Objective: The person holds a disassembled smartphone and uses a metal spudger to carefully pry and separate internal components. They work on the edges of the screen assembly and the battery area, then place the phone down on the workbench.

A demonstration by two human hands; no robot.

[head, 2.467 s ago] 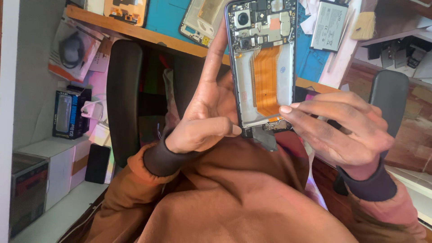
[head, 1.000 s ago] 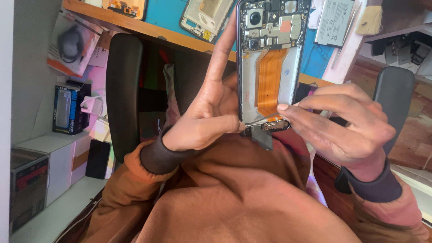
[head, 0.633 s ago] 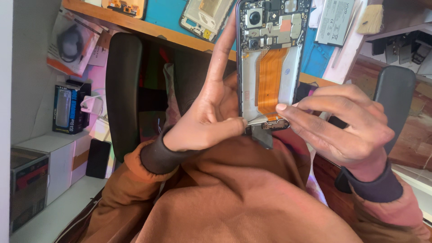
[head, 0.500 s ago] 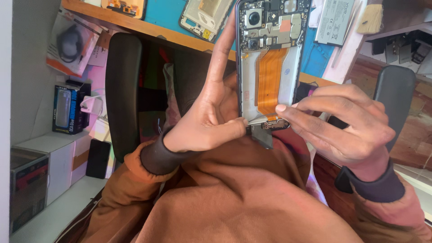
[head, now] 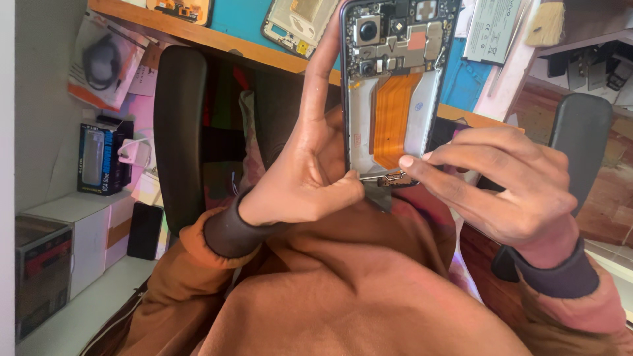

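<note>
1. The left hand (head: 306,168) holds an opened phone (head: 395,86) upright in front of the camera: the forefinger lies stretched up along the phone's left edge, the thumb presses at its lower left corner, and the other fingers are curled in behind.
2. The phone has its back cover off. Camera modules and a dark board fill the upper part, and an orange flex cable (head: 394,118) runs down the middle of the pale frame.
3. The right hand (head: 504,184) is closed in a pinch at the phone's lower edge, with forefinger and thumb tips together on a small part (head: 389,177) there. What exactly that part is cannot be told, since it is thin and partly hidden by the fingertips.
4. Both wrists wear dark cuffs on a brown sweater (head: 343,290), which fills the lower part of the view.
5. Behind the phone runs a wooden table (head: 198,29) with a blue mat (head: 241,16) on it. On the mat lie another phone frame (head: 293,23), just left of the held phone, and a flat battery (head: 494,29), just right of it.
6. A black chair armrest (head: 179,132) stands to the left of the left hand, and another (head: 583,145) to the right of the right hand.
7. At far left, boxes (head: 72,237) and a small dark package (head: 102,158) sit near the wall.
</note>
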